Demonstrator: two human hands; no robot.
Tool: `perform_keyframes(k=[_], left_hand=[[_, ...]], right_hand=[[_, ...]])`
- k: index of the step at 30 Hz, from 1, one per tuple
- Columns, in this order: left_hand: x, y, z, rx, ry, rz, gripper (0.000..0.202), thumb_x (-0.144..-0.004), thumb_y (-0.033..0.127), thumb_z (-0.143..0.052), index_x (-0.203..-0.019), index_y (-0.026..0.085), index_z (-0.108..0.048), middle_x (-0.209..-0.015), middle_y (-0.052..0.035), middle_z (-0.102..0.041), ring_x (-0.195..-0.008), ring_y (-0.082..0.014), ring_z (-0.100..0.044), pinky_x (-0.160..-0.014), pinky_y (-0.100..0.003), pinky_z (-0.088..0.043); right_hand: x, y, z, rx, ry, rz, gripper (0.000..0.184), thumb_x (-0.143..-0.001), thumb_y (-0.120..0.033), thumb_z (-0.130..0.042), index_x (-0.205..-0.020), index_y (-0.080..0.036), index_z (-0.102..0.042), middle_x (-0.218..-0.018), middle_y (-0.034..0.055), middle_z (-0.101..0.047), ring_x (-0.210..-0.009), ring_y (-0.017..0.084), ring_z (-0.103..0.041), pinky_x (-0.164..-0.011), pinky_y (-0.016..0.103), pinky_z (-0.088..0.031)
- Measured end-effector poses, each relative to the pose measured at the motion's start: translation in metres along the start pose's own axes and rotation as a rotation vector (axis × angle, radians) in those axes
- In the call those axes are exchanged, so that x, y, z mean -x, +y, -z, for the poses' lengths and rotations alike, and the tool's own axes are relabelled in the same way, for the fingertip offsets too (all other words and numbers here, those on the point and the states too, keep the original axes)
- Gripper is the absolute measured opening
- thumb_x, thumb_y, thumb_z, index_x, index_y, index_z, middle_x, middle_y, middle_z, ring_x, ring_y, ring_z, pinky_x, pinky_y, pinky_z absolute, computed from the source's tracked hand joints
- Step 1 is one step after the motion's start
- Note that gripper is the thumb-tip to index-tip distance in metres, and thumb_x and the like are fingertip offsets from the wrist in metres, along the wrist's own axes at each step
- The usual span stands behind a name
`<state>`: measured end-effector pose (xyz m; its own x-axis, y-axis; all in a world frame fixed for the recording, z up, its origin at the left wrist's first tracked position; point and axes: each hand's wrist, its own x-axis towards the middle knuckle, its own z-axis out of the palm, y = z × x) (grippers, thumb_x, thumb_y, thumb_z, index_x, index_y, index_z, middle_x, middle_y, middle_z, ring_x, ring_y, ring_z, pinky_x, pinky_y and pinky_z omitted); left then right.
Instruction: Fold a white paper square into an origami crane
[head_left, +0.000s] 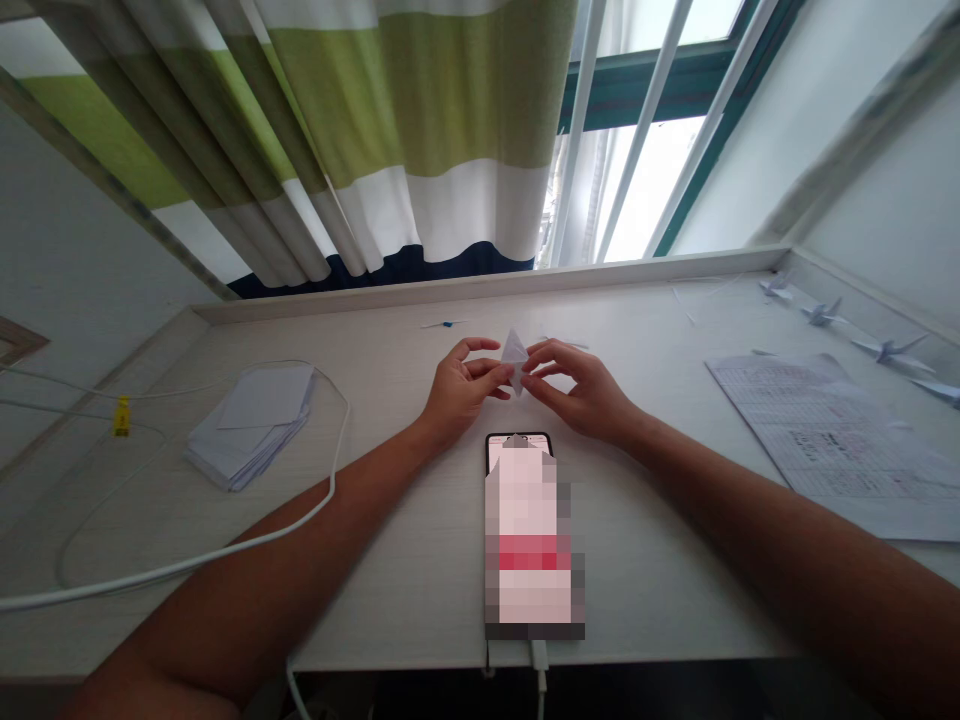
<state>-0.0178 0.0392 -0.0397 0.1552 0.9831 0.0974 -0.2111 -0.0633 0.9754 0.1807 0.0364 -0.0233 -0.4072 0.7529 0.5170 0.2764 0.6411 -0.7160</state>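
A small white folded paper (514,352), diamond-shaped with a pointed top, is held upright above the desk. My left hand (466,383) pinches its left side between thumb and fingers. On the other side, the thumb and fingertips of my right hand (574,385) close on its right edge. Just below both hands a phone (523,530) lies on the desk, its screen lit but blurred out, with a white cable plugged into its near end.
A stack of white paper squares (259,425) lies at left, near a looping white cable (330,490) with a yellow tag (121,416). Written sheets (817,430) lie at right. Several folded paper cranes (892,350) line the right edge. A curtain (420,100) hangs behind the desk.
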Motion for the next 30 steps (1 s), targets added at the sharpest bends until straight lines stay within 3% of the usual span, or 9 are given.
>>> perform_keyframes(k=[5, 9, 14, 17, 20, 22, 27, 30], left_hand=[[0.0, -0.001, 0.0, -0.001, -0.001, -0.005, 0.052, -0.072, 0.039, -0.089, -0.109, 0.018, -0.058, -0.079, -0.001, -0.074, -0.074, -0.0168, -0.071, -0.066, -0.03, -0.061], [0.004, -0.003, -0.003, -0.091, -0.082, -0.041, 0.06, -0.071, 0.035, -0.09, -0.118, 0.021, -0.055, -0.091, -0.002, -0.073, -0.076, -0.016, -0.071, -0.063, -0.027, -0.058], [0.007, -0.008, -0.006, -0.206, -0.05, -0.097, 0.066, -0.071, 0.031, -0.091, -0.123, 0.024, -0.05, -0.09, 0.001, -0.068, -0.072, -0.0128, -0.067, -0.061, -0.022, -0.054], [0.008, -0.008, -0.006, -0.231, -0.066, -0.115, 0.056, -0.078, 0.03, -0.085, -0.123, 0.025, -0.051, -0.09, 0.0007, -0.068, -0.072, -0.0129, -0.069, -0.063, -0.023, -0.055], [0.008, -0.007, -0.005, -0.283, -0.111, -0.163, 0.05, -0.082, 0.029, -0.08, -0.124, 0.026, -0.054, -0.095, 0.0, -0.068, -0.073, -0.012, -0.069, -0.064, -0.023, -0.055], [0.008, -0.007, -0.005, -0.325, -0.117, -0.196, 0.048, -0.08, 0.028, -0.082, -0.121, 0.027, -0.057, -0.098, 0.0004, -0.067, -0.073, -0.0107, -0.067, -0.063, -0.021, -0.054], [0.006, -0.01, -0.004, -0.351, -0.076, -0.213, 0.044, -0.081, 0.026, -0.08, -0.117, 0.026, -0.054, -0.092, 0.001, -0.069, -0.077, -0.0126, -0.068, -0.063, -0.021, -0.054], [0.005, -0.011, -0.005, -0.291, -0.042, -0.192, 0.047, -0.08, 0.022, -0.079, -0.117, 0.025, -0.05, -0.092, 0.0007, -0.07, -0.081, -0.0143, -0.07, -0.067, -0.024, -0.057]], right_hand=[[-0.001, 0.0, -0.004, -0.029, 0.09, -0.141, 0.017, -0.087, -0.036, -0.075, -0.086, -0.02, -0.068, -0.088, 0.0035, -0.073, -0.081, 0.02, -0.07, -0.075, 0.038, -0.064], [-0.002, -0.003, -0.004, 0.006, 0.137, -0.22, 0.013, -0.085, -0.03, -0.076, -0.082, -0.019, -0.071, -0.084, 0.0045, -0.075, -0.075, 0.02, -0.07, -0.073, 0.037, -0.061], [-0.003, -0.004, -0.004, -0.031, 0.118, -0.288, 0.014, -0.082, -0.03, -0.078, -0.078, -0.018, -0.072, -0.08, 0.0057, -0.075, -0.074, 0.021, -0.07, -0.073, 0.037, -0.059], [-0.003, -0.003, -0.004, -0.101, 0.115, -0.305, 0.021, -0.08, -0.031, -0.08, -0.095, -0.019, -0.071, -0.083, 0.0052, -0.076, -0.076, 0.021, -0.071, -0.075, 0.038, -0.06], [-0.002, -0.004, -0.005, -0.178, 0.112, -0.317, 0.05, -0.079, -0.032, -0.081, -0.124, -0.021, -0.062, -0.081, 0.0015, -0.075, -0.076, 0.021, -0.073, -0.077, 0.039, -0.062], [-0.001, -0.006, -0.006, -0.218, 0.129, -0.337, 0.059, -0.078, -0.034, -0.083, -0.128, -0.022, -0.055, -0.08, 0.0004, -0.075, -0.077, 0.022, -0.075, -0.078, 0.04, -0.062], [-0.002, -0.01, -0.007, -0.168, 0.191, -0.393, 0.044, -0.074, -0.044, -0.087, -0.1, -0.021, -0.059, -0.09, 0.0075, -0.08, -0.086, 0.026, -0.078, -0.085, 0.044, -0.062], [-0.004, -0.009, -0.006, -0.151, 0.216, -0.404, 0.042, -0.073, -0.047, -0.088, -0.094, -0.02, -0.063, -0.091, 0.0094, -0.081, -0.088, 0.027, -0.079, -0.084, 0.044, -0.063]])
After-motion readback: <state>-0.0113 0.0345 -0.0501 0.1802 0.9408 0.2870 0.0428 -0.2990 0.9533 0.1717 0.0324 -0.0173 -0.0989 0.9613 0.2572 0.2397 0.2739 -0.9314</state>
